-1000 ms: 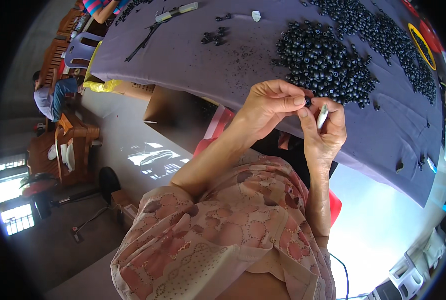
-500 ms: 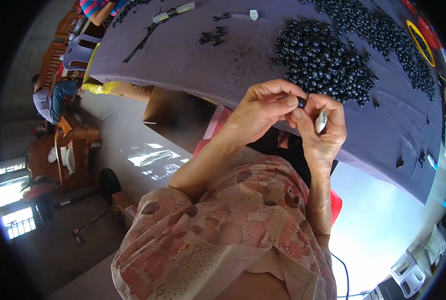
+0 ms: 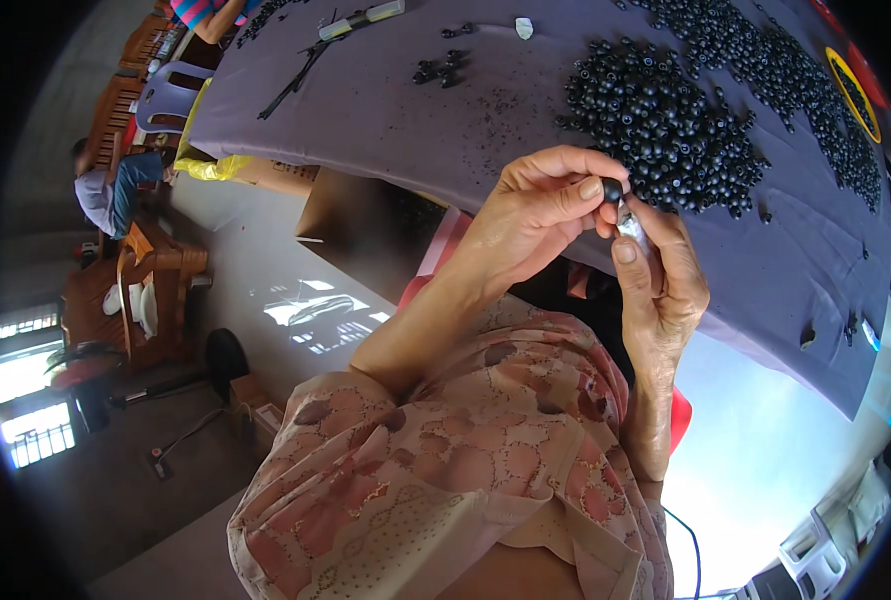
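Note:
Over the table's near edge, my left hand [image 3: 541,205] pinches a small round black piece [image 3: 612,189], shaped like a bead or knob, between thumb and fingertips. My right hand [image 3: 663,275] is closed on a small whitish, silvery tool [image 3: 631,226], gripped between thumb and forefinger. Its upper tip is up against the black piece or very close; I cannot tell if they touch. What kind of tool it is does not show. Just beyond my hands lies a big heap of similar black pieces [image 3: 661,125], several showing a hole or pale centre.
A purple cloth [image 3: 386,110] covers the table. More black pieces [image 3: 766,60] spread at the far right, beside a yellow-rimmed container [image 3: 853,95]. A small cluster [image 3: 441,70], a white scrap [image 3: 524,28] and a clear tube [image 3: 363,19] lie farther left. An open cardboard box [image 3: 351,220] stands below.
The whitish tool has swung from inside my right hand up to the black piece. My right thumb and finger have left the piece; my left hand keeps hold. The whole view has shifted slightly.

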`<state>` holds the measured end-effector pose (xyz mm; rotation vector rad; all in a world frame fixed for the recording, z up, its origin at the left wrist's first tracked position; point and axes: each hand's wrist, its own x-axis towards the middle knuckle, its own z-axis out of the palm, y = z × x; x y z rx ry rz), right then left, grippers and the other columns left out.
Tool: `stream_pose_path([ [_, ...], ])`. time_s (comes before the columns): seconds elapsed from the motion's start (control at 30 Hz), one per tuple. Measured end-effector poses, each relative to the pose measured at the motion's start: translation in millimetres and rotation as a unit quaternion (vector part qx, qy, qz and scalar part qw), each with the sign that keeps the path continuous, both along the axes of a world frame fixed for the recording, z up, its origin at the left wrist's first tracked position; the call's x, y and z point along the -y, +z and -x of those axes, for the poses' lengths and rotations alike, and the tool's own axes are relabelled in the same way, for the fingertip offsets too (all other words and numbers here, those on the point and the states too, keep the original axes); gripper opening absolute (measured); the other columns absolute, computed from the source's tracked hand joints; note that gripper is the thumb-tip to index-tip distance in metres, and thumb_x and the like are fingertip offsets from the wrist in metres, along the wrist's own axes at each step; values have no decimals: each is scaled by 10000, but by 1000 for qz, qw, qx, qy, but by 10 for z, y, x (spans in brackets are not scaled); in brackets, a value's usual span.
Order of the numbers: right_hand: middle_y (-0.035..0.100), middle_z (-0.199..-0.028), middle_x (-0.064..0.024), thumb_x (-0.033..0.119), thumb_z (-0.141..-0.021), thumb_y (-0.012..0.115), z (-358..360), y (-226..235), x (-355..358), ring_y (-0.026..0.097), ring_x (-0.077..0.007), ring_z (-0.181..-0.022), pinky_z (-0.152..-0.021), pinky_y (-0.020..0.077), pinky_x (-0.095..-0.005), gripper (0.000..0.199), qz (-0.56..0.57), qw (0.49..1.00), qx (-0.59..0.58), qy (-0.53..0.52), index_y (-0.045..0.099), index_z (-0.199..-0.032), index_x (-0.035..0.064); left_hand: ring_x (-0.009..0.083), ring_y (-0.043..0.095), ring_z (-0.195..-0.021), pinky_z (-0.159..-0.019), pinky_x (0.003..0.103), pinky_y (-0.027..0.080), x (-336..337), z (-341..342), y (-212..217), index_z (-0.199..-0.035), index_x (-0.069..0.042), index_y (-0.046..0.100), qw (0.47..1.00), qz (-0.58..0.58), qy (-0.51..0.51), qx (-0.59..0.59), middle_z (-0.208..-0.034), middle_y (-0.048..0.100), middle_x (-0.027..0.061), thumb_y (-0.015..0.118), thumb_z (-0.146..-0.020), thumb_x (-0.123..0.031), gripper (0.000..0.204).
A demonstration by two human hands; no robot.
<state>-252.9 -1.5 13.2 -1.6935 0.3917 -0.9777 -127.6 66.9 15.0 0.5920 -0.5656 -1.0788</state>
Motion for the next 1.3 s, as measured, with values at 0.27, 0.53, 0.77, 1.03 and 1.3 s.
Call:
stream_pose_path([
  [0.27, 585, -800, -93, 41, -745, 606, -12, 44, -33, 574, -157, -721, -647, 454, -234, 237, 12, 1000, 3, -16, 582, -974, -17, 131, 541, -789, -691, 242, 452, -4, 23, 50, -968, 3, 576, 999, 1, 19, 39, -972, 564, 96, 533, -807, -37, 171],
  [0.53, 575, -849, -95, 22, -789, 564, 40, 81, -32, 581, -148, -786, -700, 463, -217, 198, 8, 1000, -20, 8, 568, -976, -43, 127, 534, -789, -688, 241, 447, -9, 46, 57, -949, 11, 583, 996, 5, 40, 81, -1003, 552, 99, 530, -803, -15, 158],
  [0.77, 571, -854, -91, 19, -799, 549, 17, 86, -51, 579, -143, -790, -709, 466, -219, 184, -45, 999, 4, 17, 566, -972, -44, 128, 537, -773, -684, 243, 454, -7, 40, 64, -951, 15, 583, 996, -1, 39, 77, -1006, 549, 103, 527, -803, -9, 160],
  [1.03, 593, -909, -115, -17, -799, 538, -4, 80, -59, 575, -141, -817, -740, 473, -239, 266, -126, 991, 32, 38, 500, -1062, -29, 126, 555, -688, -636, 235, 472, 7, 1, 16, -958, 23, 570, 993, -7, 59, 105, -968, 562, 128, 524, -803, -2, 163],
  [1.3, 601, -904, -106, -49, -769, 559, -30, 49, -53, 579, -144, -821, -758, 465, -244, 254, -168, 981, 69, 67, 543, -1021, -24, 129, 557, -675, -612, 237, 476, 22, 19, -32, -933, 25, 569, 988, 24, 92, 118, -978, 561, 144, 527, -802, 1, 140],
])
